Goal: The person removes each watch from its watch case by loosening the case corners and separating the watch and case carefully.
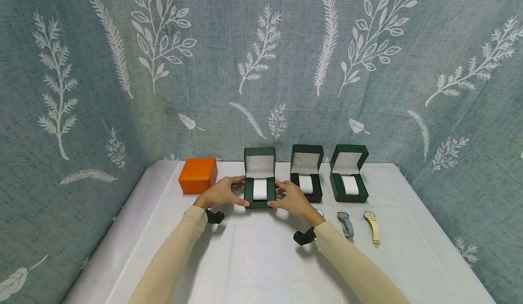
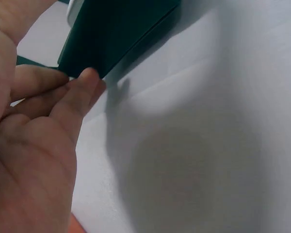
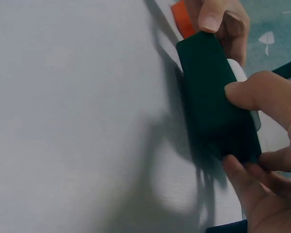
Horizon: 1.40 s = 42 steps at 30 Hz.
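Note:
A green watch box (image 1: 260, 205) stands with its lid raised and a white cushion (image 1: 259, 189) inside, between both hands. My left hand (image 1: 222, 191) grips its left side, thumb at the front corner. My right hand (image 1: 292, 198) holds the opposite side the same way. In the right wrist view, the right thumb (image 3: 247, 94) presses the front face of the green box (image 3: 208, 87), while fingers lie along its side and lower edge. The left wrist view shows left fingertips (image 2: 87, 82) against the box's side (image 2: 116, 34).
Left of the hands sits a closed orange box (image 1: 197, 177). To the right stand an open black watch box (image 1: 312, 196) and another open green one (image 1: 351, 197), both with white cushions. Nearer lie a blue-grey watch (image 1: 346, 224) and a yellow watch (image 1: 372, 227). Patterned curtain (image 1: 261, 68) encloses the table.

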Motion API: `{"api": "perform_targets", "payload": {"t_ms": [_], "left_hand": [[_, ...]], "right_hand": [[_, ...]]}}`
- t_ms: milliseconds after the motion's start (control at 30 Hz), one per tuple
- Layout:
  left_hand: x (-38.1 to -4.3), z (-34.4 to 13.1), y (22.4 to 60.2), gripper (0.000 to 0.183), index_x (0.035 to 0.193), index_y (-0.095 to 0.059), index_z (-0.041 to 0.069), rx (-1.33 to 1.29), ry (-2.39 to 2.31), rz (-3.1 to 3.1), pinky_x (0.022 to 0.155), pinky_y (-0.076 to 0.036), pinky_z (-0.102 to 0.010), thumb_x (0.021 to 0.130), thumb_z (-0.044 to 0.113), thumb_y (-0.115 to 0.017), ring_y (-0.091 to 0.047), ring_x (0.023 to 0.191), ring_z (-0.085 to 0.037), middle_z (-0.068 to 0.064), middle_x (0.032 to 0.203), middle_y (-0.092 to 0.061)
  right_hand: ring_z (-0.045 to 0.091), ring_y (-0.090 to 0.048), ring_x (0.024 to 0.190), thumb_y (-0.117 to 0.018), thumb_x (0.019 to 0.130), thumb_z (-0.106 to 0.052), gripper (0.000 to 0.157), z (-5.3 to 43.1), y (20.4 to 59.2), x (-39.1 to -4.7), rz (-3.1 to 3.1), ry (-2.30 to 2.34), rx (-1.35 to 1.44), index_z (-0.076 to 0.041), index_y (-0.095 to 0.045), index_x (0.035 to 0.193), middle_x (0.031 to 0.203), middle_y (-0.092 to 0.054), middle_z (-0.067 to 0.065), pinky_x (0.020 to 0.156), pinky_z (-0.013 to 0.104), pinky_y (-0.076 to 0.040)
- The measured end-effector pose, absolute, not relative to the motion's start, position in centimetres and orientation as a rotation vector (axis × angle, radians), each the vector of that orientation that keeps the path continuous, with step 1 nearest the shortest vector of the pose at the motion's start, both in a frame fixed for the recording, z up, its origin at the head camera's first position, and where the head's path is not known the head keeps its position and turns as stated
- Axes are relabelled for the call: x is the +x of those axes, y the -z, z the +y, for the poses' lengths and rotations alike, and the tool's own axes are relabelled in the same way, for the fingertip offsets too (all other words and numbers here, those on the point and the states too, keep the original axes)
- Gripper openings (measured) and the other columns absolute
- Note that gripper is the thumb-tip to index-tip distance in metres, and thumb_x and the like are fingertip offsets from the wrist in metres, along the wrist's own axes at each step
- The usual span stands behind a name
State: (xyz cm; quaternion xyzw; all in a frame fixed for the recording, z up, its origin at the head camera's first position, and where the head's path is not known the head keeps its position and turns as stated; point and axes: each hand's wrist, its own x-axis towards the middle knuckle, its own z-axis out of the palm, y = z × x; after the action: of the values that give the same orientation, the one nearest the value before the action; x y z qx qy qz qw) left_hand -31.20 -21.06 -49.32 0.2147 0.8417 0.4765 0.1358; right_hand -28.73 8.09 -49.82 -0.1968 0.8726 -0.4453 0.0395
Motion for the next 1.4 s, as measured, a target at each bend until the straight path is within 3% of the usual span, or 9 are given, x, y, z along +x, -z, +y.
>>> {"api": "perform_targets", "payload": {"t_ms": [433,967,1133,1400], "left_hand": [[-32.9,-21.1,49.3,0.101,0.158,-0.032,-0.003,0.543,-1.425,2.357,0.113,-0.041,-0.047,0.08,0.016,-0.091,-0.047,0.141,-0.033,-0.017,0.161,-0.037],[-33.4,-20.4,49.5,0.101,0.16,-0.027,-0.003,0.501,-1.469,2.313,0.112,-0.043,-0.046,0.081,0.011,-0.089,-0.051,0.137,-0.036,-0.024,0.151,-0.05],[-33.4,-20.4,49.9,0.1,0.16,-0.03,0.003,0.471,-1.462,2.341,0.114,-0.04,-0.046,0.081,0.014,-0.09,-0.052,0.137,-0.032,-0.019,0.149,-0.053],[-32.2,-20.1,49.0,0.087,0.153,-0.046,0.0,0.526,-1.372,2.47,0.109,-0.046,-0.047,0.081,0.021,-0.09,-0.059,0.127,-0.03,-0.016,0.144,-0.058]], "right_hand": [[0.023,-0.068,0.104,-0.088,0.084,-0.025,0.083,6.8,49.2,-30.4,2.692,1.257,-0.538,0.006,-0.047,0.15,0.126,-0.063,0.014,0.092,0.042,-0.056],[0.025,-0.066,0.107,-0.086,0.085,-0.022,0.08,6.9,49.3,-31.1,2.72,1.215,-0.533,0.007,-0.048,0.149,0.129,-0.064,0.016,0.092,0.042,-0.056],[0.027,-0.066,0.111,-0.085,0.087,-0.023,0.079,7.0,49.3,-31.1,2.704,1.213,-0.534,0.007,-0.047,0.149,0.128,-0.066,0.016,0.094,0.042,-0.055],[0.025,-0.067,0.106,-0.084,0.088,-0.021,0.07,7.4,49.4,-30.2,2.705,1.307,-0.52,0.007,-0.054,0.144,0.112,-0.072,0.012,0.087,0.039,-0.056]]}}
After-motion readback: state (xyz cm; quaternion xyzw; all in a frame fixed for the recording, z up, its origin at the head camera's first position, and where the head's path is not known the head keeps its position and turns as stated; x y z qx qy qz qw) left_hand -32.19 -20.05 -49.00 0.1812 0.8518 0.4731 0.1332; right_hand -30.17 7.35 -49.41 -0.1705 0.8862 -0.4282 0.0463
